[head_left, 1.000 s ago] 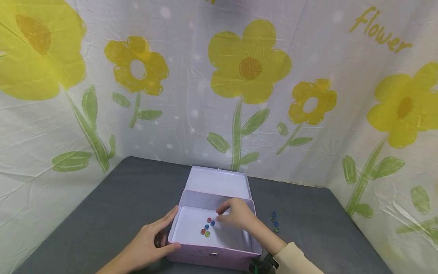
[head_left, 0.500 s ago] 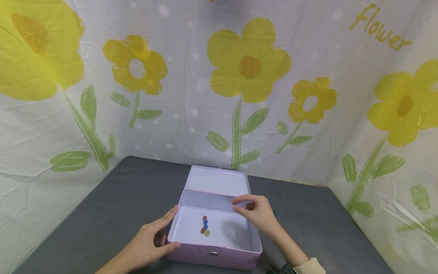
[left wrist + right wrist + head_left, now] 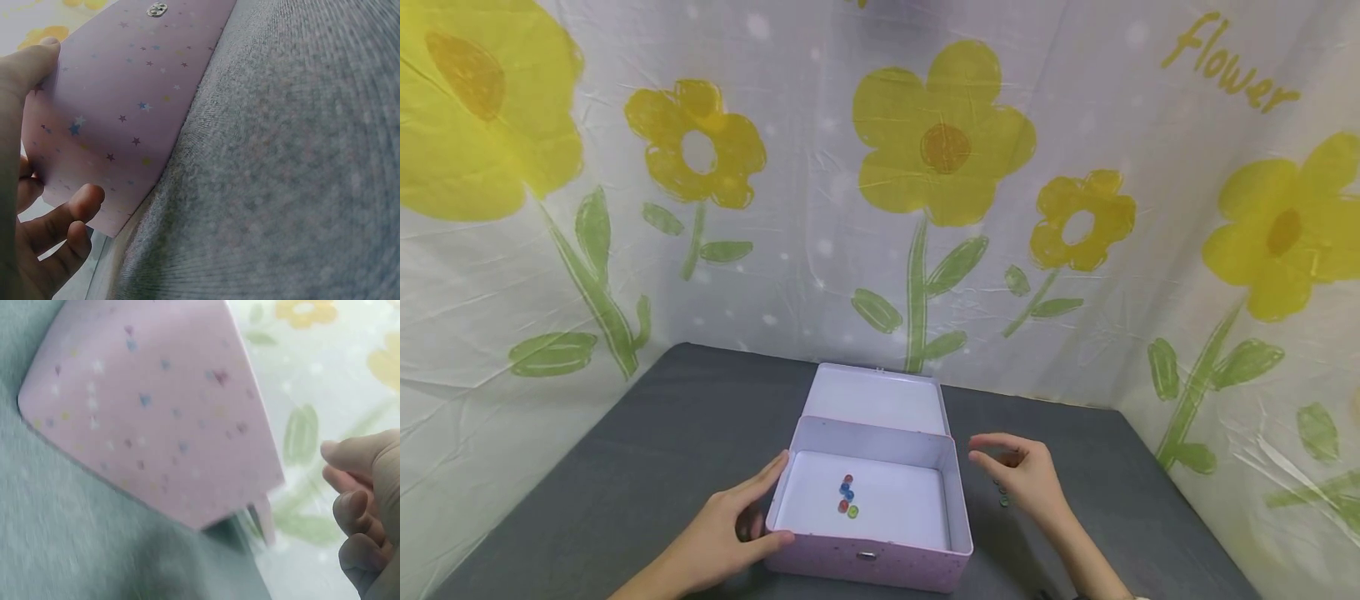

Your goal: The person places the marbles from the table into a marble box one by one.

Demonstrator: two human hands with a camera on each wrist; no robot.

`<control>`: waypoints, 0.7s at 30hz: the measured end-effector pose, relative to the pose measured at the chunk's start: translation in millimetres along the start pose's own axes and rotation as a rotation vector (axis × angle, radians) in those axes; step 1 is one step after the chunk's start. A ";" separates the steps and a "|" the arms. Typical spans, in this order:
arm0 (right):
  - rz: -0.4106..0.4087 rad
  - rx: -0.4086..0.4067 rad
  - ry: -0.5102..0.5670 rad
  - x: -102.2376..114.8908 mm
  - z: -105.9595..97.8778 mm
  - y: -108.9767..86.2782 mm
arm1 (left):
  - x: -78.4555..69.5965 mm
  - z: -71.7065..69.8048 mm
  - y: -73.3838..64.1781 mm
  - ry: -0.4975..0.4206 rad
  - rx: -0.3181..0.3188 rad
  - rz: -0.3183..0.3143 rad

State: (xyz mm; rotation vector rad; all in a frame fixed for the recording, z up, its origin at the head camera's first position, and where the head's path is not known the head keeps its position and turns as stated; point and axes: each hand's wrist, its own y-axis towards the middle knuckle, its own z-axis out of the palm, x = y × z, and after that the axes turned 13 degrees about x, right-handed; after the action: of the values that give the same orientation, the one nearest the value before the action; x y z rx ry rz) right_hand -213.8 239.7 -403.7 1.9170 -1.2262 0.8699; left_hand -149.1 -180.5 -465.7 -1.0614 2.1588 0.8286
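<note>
A pink tin box [image 3: 868,565] with a star pattern and white inside stands with its lid [image 3: 876,398] tipped back. My left hand [image 3: 724,523] grips its near left corner, thumb on the front wall and fingers along the left side. Inside lie several small shiny round beads: a red bead [image 3: 843,506], a green bead [image 3: 853,512], a blue bead [image 3: 845,488] and others, in a loose row. My right hand [image 3: 1026,477] hovers just right of the box, fingers curved, with a gap between thumb and forefinger and nothing held.
More small beads [image 3: 1003,502] lie on the dark grey table [image 3: 722,417] right of the box, partly hidden behind my right hand. A white curtain [image 3: 805,250] printed with yellow flowers encloses the table's back and sides.
My right hand has risen out of the box and moved right, past the rim, above the table. A red bead in the box has shifted left. The left hand stays put.
</note>
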 end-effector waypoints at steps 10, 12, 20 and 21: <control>0.112 -0.111 -0.045 -28.1 -27.5 -15.4 | 1.7 -0.5 0.1 0.005 -0.002 -0.002; 0.143 -0.126 -0.068 -35.5 -29.5 -18.0 | 1.3 -0.7 0.0 0.001 0.001 -0.008; 0.205 -0.155 -0.094 -58.3 -32.8 -27.0 | 0.8 0.6 -0.3 0.013 0.001 -0.002; 0.213 -0.154 -0.093 -60.4 -33.0 -27.4 | 1.0 0.8 -0.2 0.012 -0.001 0.004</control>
State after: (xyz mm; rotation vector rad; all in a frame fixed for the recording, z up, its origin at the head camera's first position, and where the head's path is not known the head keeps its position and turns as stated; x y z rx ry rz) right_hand -213.7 303.7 -440.8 1.7433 -1.5288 0.7755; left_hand -149.3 -180.4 -467.0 -1.0660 2.1710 0.8272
